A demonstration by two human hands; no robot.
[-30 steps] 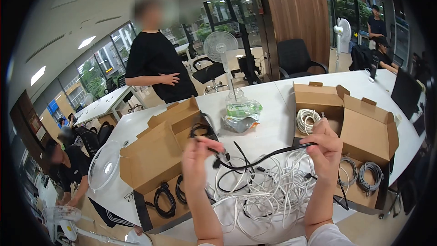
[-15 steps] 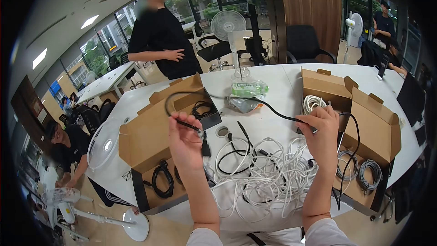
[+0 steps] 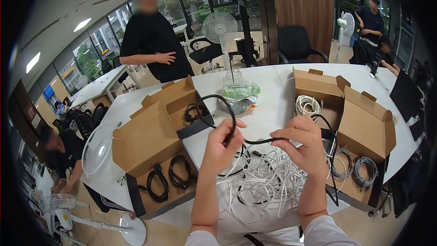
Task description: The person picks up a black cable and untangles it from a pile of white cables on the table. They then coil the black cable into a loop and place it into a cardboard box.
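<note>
A black cable [image 3: 234, 115] runs between my two hands, above the table. My left hand [image 3: 221, 148] is closed on it, and a loop of the cable rises over the fingers. Between thumb and fingers, my right hand [image 3: 301, 143] pinches the same cable; the rest hangs down past my right wrist. Below both hands lies a tangled heap of white cables [image 3: 273, 177], with some black cable among them. The cable's end by my left hand is hidden.
On the left, open cardboard boxes [image 3: 148, 143] hold coiled black cables [image 3: 180, 172]. Boxes on the right [image 3: 368, 118] hold a white coil [image 3: 307, 105] and grey coils [image 3: 365, 171]. A green-and-white packet [image 3: 241, 90] lies at the back. A person [image 3: 154, 41] stands across the table.
My hands have come closer together, the left moving right and the right slightly left. The cable, stretched wide before, now makes a small loop at my left hand.
</note>
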